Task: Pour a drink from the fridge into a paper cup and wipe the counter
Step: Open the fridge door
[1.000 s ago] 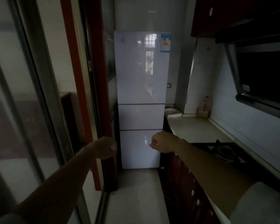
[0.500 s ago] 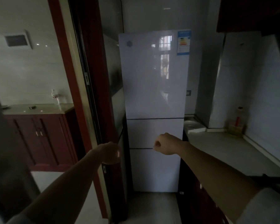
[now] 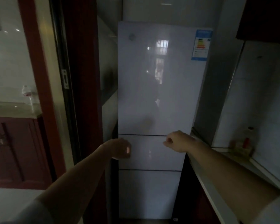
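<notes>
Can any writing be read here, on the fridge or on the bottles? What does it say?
Nothing here reads clearly.
Blue-edged sticker with coloured bars, top right of the fridge door: print too blurred.
Round mark, top left of that door: blurred.
Red-labelled bottle at right: label too blurred.
Clear bottle at far left: label too small.

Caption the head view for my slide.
Left hand and right hand, empty, raised before the closed white fridge.
</notes>
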